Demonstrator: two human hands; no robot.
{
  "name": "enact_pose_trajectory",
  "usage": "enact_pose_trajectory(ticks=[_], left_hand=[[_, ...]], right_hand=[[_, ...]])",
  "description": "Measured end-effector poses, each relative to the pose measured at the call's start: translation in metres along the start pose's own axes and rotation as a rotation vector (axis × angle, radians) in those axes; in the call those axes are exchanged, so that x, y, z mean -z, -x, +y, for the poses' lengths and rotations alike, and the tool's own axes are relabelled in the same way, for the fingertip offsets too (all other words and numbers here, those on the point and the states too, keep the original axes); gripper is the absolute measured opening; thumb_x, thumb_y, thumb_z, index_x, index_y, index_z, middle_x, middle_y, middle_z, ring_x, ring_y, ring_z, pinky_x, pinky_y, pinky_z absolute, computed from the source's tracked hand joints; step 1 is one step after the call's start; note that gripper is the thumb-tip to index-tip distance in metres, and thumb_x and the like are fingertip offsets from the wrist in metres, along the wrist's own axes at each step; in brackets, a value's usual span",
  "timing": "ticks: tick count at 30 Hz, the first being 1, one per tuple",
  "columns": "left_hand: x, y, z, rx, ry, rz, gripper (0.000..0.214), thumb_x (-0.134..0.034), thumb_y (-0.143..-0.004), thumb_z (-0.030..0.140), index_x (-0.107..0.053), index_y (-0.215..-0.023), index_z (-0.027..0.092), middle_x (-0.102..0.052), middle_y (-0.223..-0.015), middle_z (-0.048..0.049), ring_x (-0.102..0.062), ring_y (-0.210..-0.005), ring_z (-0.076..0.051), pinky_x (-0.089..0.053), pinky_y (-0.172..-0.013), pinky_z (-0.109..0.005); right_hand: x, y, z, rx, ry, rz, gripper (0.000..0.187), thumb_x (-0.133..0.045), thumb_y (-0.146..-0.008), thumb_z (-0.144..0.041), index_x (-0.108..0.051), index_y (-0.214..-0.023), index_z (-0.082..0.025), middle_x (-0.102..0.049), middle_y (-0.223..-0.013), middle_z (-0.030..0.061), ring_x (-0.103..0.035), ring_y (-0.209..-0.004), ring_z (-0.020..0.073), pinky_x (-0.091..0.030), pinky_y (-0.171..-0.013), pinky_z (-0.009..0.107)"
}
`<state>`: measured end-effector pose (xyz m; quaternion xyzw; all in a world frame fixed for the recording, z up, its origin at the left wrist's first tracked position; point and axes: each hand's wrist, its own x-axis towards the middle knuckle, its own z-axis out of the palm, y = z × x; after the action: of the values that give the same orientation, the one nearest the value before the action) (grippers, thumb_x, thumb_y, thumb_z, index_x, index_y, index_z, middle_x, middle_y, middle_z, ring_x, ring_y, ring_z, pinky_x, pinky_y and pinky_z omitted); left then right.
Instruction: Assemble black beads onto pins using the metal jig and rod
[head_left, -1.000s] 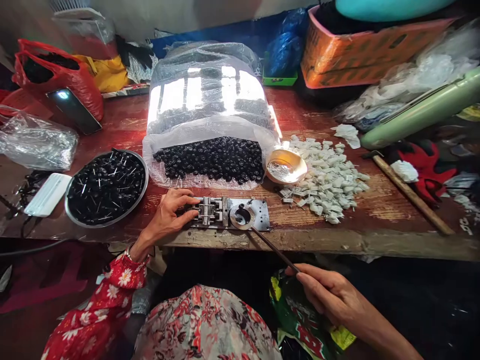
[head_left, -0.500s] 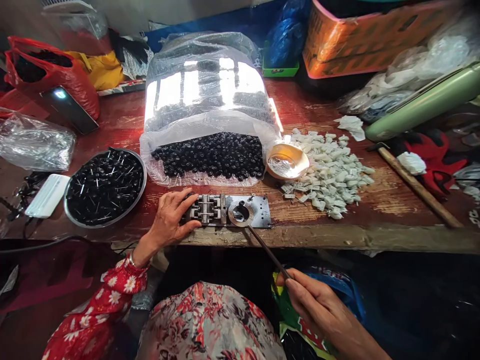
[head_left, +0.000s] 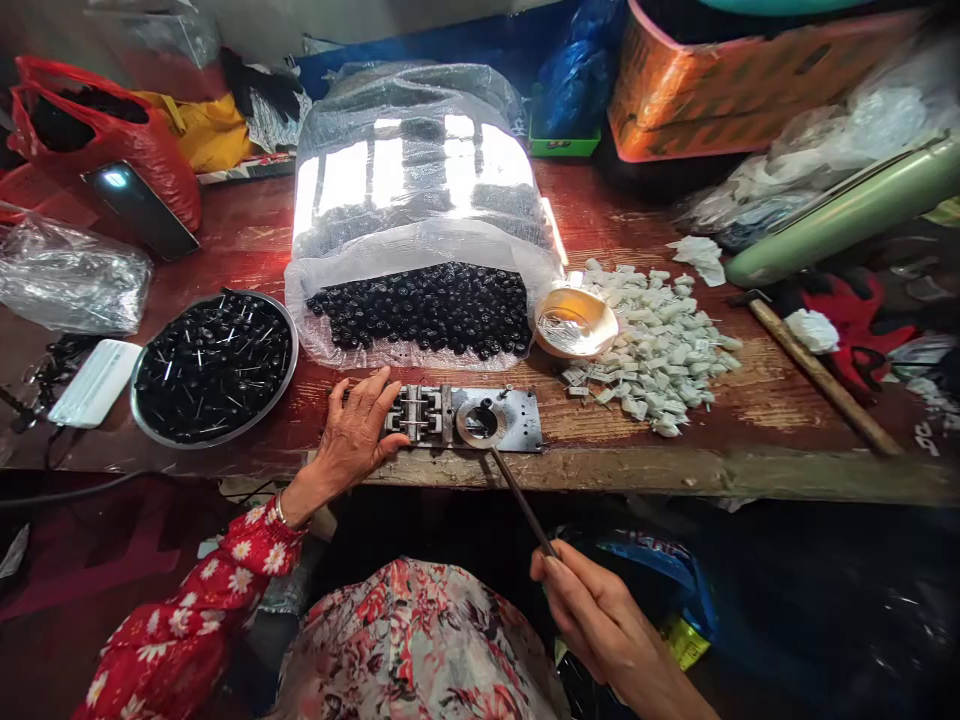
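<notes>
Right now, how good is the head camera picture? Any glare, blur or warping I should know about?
In the head view, bright glare whitens the top of the plastic bag; the wide lens bends the table's front edge and stretches the corners; the right hand and the dark stick look fairly sharp, while shadow at lower right hides detail.

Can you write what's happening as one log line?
left hand beside metal jig | right hand holds dark rod | tip at ring | bag: black beads

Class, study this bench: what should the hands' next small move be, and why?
Probably slide the thin dark rod in the right hand into the metal ring: its tip sits at the ring's edge, while the left hand lies beside the metal jig plate.
</notes>
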<state>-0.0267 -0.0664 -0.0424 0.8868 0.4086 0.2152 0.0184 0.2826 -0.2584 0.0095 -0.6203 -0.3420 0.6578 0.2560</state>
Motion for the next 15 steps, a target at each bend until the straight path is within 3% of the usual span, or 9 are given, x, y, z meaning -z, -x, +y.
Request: enact_pose_trajectory(ticks=[6,10,15], left_hand=[[-0.002,0.0,0.0,-0.014,0.02,0.019,0.074,-0.035,-0.106,0.065,-0.037,-0.162,0.017,-0.046,-0.163,-0.0255,-0.051,-0.146,-0.036,-0.023,-0.123,-0.058],[-0.004,0.0,0.0,-0.008,0.044,0.035,0.074,-0.035,-0.106,0.067,-0.038,-0.161,0.017,-0.045,-0.163,-0.0253,-0.05,-0.147,-0.036,-0.022,-0.124,-0.058],[-0.003,0.0,-0.001,-0.002,0.034,0.015,0.075,-0.032,-0.106,0.068,-0.038,-0.161,0.017,-0.044,-0.164,-0.0259,-0.049,-0.147,-0.035,-0.021,-0.125,-0.058]], right_hand=[[-0.024,-0.003,0.015,0.029,-0.044,0.026,0.055,-0.049,-0.099,-0.077,-0.057,-0.092,-0.023,-0.034,-0.059,-0.0093,-0.026,-0.045,0.0076,-0.024,-0.04,0.021],[-0.052,-0.005,0.022,0.046,-0.139,0.094,0.055,-0.05,-0.099,-0.077,-0.056,-0.092,-0.023,-0.035,-0.058,-0.0096,-0.028,-0.044,0.0074,-0.024,-0.04,0.02],[-0.083,-0.008,0.026,0.036,-0.327,0.08,0.051,-0.05,-0.1,-0.075,-0.054,-0.102,-0.024,-0.036,-0.059,-0.0113,-0.023,-0.04,0.0058,-0.023,-0.035,0.018]])
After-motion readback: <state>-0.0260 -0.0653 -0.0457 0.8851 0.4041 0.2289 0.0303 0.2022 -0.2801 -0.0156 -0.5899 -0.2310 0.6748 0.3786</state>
